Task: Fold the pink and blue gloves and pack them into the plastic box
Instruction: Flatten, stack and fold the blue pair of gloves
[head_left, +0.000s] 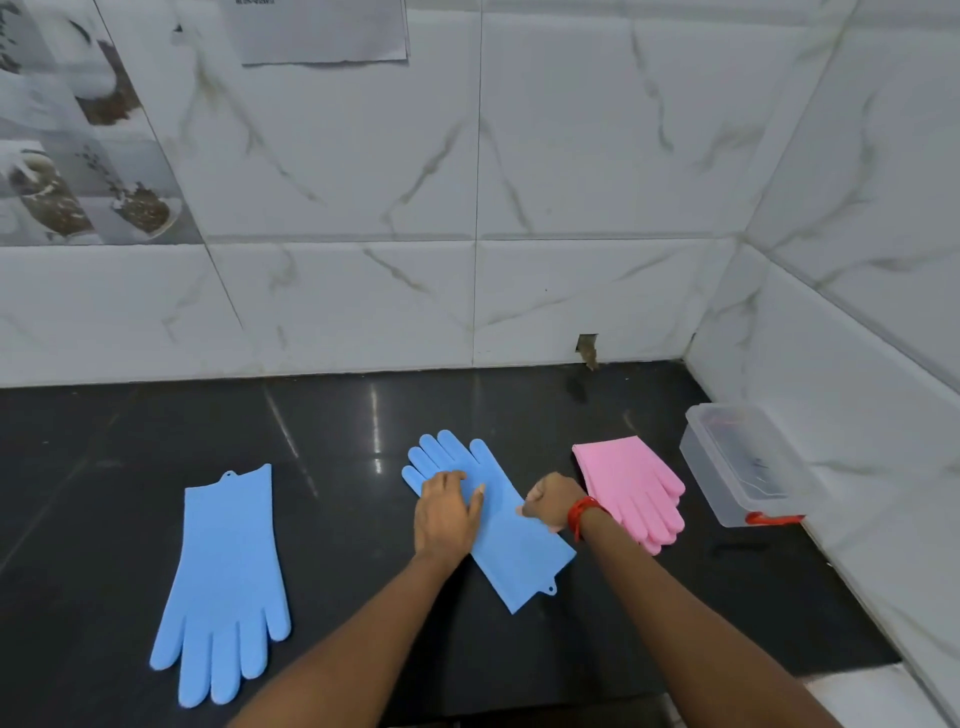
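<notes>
Fingers (457, 480) of left hand (447, 512) straight, pressing middle blue glove (519, 566) flat; right hand (553, 501) curled, seemingly pinching its right edge. Glove's long axis diagonal, cuff toward near-right of worktop (363, 415).

Paper (317, 31) at the top edge is cut off, its print too blurred to read. The left hand (447, 512) hides the palm of the middle glove (519, 551). The right hand (553, 501) curls its fingers out of sight; any grip is unclear. Contents of the box (719, 488), at right, are indistinct.

Your view evenly bright, glare streaks on the glossy black worktop (375, 431), tiled wall (571, 156) bowed at the edges
</notes>
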